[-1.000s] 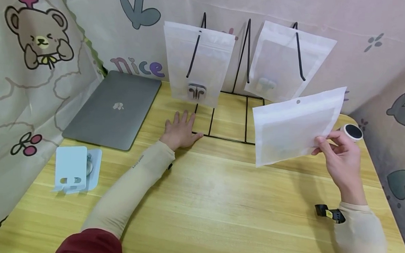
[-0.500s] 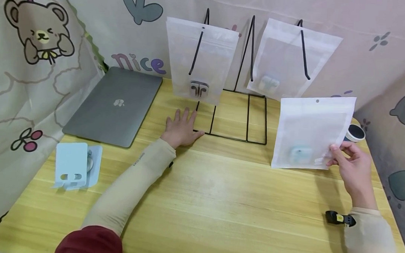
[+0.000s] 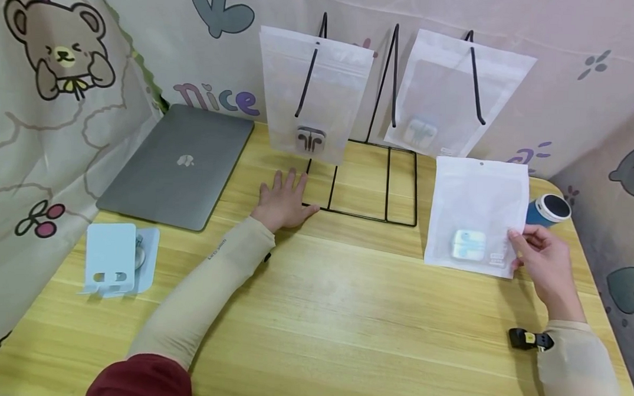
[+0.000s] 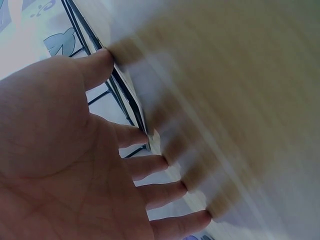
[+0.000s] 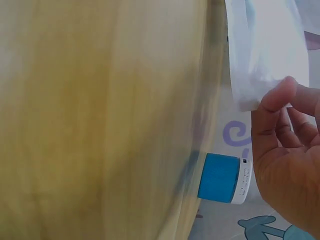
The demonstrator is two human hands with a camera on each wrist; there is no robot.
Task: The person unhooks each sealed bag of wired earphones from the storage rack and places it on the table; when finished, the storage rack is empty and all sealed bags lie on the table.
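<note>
Pouch [image 3: 479, 196], white and flat with a small hole near its top edge, is held roughly upright by the right hand [image 3: 546, 268], to the right of the wire rack [image 3: 387, 189]. Thumb and fingers pinch its lower right side. Through the translucent front shows a rounded case [image 3: 469, 245] in white and pale blue.

The left arm reaches forward in a smooth beige sleeve [image 3: 207, 288]. The left hand [image 3: 280, 207] is palm down, its fingers spread wide, fingertips on the table [image 3: 343, 317] and thumb at the rack's front bar. The rack is thin black wire, bent into hooks from which two similar bags [image 3: 337, 98] hang. Pale yellow wood grain runs across the table. Near the right hand stands a blue cylinder [image 3: 546, 210] with a white rim and dark top.
</note>
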